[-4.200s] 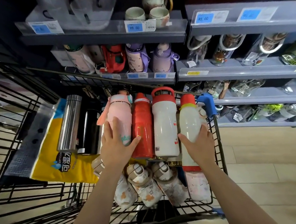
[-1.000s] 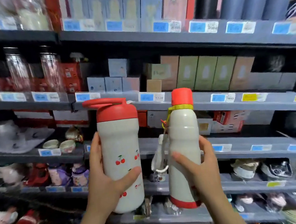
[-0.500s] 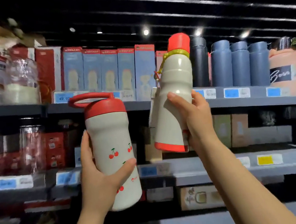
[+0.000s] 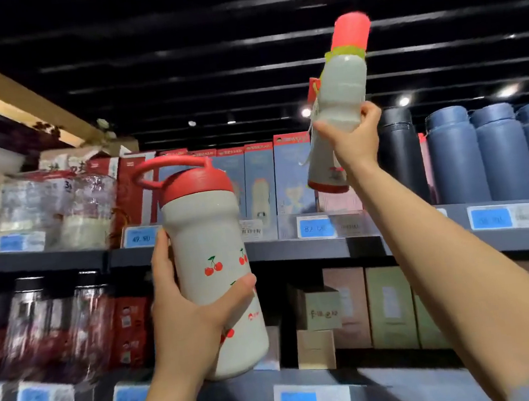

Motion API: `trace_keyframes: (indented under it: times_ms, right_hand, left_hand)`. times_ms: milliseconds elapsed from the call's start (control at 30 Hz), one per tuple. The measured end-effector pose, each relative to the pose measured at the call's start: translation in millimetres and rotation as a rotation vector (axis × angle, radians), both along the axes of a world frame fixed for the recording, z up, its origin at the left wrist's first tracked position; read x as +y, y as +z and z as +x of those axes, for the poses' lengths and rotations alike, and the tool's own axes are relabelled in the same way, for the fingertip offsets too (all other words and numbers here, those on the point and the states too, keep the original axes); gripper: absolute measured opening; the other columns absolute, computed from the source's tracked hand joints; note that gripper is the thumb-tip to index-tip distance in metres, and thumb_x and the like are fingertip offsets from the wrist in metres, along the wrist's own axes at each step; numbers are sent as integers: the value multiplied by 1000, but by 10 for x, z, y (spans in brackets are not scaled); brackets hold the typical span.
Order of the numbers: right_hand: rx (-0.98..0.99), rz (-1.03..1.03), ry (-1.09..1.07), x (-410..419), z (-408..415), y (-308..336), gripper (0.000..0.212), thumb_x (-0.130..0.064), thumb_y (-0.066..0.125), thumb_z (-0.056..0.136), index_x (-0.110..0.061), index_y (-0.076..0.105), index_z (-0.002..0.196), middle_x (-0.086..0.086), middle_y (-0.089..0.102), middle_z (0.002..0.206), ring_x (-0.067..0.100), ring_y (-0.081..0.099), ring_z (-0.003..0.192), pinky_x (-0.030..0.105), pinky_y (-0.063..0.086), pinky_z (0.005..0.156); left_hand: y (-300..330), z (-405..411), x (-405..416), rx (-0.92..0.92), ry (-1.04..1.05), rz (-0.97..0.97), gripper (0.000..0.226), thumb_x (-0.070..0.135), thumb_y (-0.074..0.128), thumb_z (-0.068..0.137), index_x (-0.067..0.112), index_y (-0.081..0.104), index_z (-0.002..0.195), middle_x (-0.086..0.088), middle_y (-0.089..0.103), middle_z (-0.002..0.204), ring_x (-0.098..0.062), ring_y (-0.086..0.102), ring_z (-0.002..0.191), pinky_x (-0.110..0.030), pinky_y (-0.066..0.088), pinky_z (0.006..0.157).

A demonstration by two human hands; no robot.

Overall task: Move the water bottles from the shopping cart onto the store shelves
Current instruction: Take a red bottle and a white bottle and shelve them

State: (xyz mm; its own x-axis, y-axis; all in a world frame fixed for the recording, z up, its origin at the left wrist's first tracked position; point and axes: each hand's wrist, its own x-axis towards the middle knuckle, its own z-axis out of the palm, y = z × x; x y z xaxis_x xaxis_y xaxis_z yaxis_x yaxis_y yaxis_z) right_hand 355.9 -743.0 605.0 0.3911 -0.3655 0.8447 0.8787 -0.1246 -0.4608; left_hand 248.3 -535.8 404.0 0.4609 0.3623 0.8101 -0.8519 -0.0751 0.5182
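Head view: both hands [image 4: 187, 317] raised, each apparently gripping bottles [image 4: 213, 270].

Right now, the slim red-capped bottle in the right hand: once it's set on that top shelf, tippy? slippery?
Probably tippy: the slim bottle is tall and narrow, with a small red base. Likely light, perhaps empty: the right hand holds it raised high by its lower body alone. The grip looks secure, so it is probably not very slippery. The tag hanging at its neck might snag on the blue boxes.
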Motion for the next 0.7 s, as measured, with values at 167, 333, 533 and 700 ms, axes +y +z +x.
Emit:
trace_keyframes:
  times_ms: [167, 333, 533, 700]
  right_hand:
    - [117, -252, -292, -216, 374, -170, 98, -32, 87, 60, -17, 30, 138, 8, 50, 126, 22, 54, 102, 33, 47, 80]
    - [349, -336, -362, -298, 501, -234, 96, -38, 89, 59, -14, 30, 132, 12, 46, 127, 29, 53, 105, 35, 43, 76]
    - [444, -467, -458, -274, 520, -249, 118, -46, 89, 57, -16, 15, 144, 14, 46, 131, 33, 56, 107, 39, 44, 73]
    - [470, -577, -684, -173, 454, -274, 126, -49, 84, 65, -13, 0, 152, 19, 34, 143, 40, 51, 118, 42, 44, 75]
  left_hand:
    - [35, 29, -108, -9, 75, 24, 100, 32, 88, 48, 73, 26, 115, 22, 54, 125, -2, 62, 100, -45, 55, 85]
    - [55, 98, -254, -2, 87, 80, 110, 35, 93, 46, 67, 24, 125, 35, 52, 120, 2, 59, 104, -43, 53, 90]
    - [18, 166, -313, 15, 127, 131, 107, 41, 90, 46, 74, 19, 118, 50, 44, 113, 11, 53, 108, -38, 49, 95]
    - [-8, 171, -281, 24, 170, 159, 107, 43, 85, 45, 74, 17, 122, 36, 42, 131, 4, 50, 116, -44, 48, 98]
